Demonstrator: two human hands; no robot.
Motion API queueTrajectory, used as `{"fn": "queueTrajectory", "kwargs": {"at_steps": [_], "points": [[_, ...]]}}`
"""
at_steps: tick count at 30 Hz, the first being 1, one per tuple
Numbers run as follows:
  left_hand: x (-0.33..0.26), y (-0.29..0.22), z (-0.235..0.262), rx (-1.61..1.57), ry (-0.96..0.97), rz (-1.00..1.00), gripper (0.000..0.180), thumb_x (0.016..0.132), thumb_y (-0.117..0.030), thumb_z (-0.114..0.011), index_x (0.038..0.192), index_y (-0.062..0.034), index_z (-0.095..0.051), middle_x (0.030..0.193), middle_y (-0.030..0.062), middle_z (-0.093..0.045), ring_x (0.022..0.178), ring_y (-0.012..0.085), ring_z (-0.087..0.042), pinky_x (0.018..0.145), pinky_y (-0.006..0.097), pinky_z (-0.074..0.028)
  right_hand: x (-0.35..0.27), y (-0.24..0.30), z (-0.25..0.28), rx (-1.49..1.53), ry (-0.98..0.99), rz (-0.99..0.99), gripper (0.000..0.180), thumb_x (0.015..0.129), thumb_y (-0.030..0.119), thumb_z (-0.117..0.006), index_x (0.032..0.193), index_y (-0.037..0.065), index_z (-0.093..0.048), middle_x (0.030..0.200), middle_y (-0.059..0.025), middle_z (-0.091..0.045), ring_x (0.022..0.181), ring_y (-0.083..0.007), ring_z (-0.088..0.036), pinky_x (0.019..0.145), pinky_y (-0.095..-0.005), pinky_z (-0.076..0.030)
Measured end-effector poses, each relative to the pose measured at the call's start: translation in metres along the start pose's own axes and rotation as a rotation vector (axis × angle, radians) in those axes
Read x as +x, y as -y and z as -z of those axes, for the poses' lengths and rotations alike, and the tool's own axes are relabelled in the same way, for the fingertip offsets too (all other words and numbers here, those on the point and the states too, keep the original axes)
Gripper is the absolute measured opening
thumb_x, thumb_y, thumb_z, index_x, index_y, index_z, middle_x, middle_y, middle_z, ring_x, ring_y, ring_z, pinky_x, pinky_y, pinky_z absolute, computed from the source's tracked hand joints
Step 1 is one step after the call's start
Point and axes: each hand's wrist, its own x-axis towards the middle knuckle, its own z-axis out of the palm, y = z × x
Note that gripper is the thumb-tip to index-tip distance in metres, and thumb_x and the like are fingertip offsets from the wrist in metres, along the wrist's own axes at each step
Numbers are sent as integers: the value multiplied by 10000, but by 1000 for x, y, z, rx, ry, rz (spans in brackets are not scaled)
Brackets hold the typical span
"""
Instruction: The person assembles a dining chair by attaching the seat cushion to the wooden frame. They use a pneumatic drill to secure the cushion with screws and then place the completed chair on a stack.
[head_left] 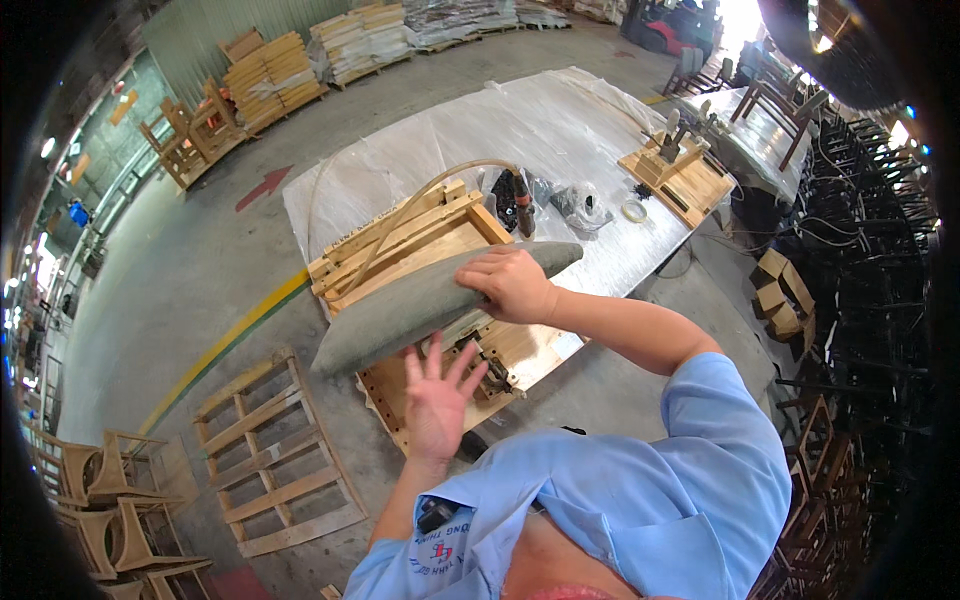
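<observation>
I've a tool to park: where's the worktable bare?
Free: the worktable beyond the curved hose, left of the wooden fixture. Crowded: the near side, by the wooden frame, grey padded panel and right hand; around the plastic bag.

The grey padded panel (pixel 400 312) blocks the near way to the wooden frame (pixel 490 223), and over it the hose (pixel 470 163) makes an arch; on the right lie plastic bags (pixel 580 208); far on the table (pixel 440 130), a hand could pass
</observation>
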Motion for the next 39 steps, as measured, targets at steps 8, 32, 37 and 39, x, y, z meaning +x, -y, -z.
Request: {"fn": "queueTrajectory", "kwargs": {"at_steps": [8,32,37,39], "points": [[11,56,-124,-65,-517,-153,813,983,-595,-616,1523,-48,-352,1451,140,-422,1283,277,-458,1091,435,-408,-61,55,57,58,-191,231,451,701,250,-767,1102,90,-636,1134,-74,-688,1116,-239,-655,935,-433,-497],[-66,-7,-227,881,-312,-614,715,986,-441,-584,1506,23,-426,1432,164,-535,1309,276,-515,1112,416,-390,-242,-87,183,1249,-170,-372,1024,697,334,-930,1511,-13,-414,1458,-180,-539,1386,-291,-467,1163,-411,-371],[-23,-60,-219,1106,-85,-464,708,989,-426,-585,1510,26,-423,1433,161,-537,1311,276,-513,1113,414,-384,-337,-25,122,1829,-467,-660,1152,675,257,-922,1595,17,-271,1566,-158,-416,1477,-328,-342,1212,-488,-307],[5,-90,-234,1348,121,-436,655,1003,-397,-577,1457,64,-475,1464,169,-523,1326,260,-508,1129,412,-382,-350,-17,80,1892,-456,-618,1110,688,237,-904,1593,31,-295,1550,-147,-440,1462,-323,-376,1210,-490,-312]]}}
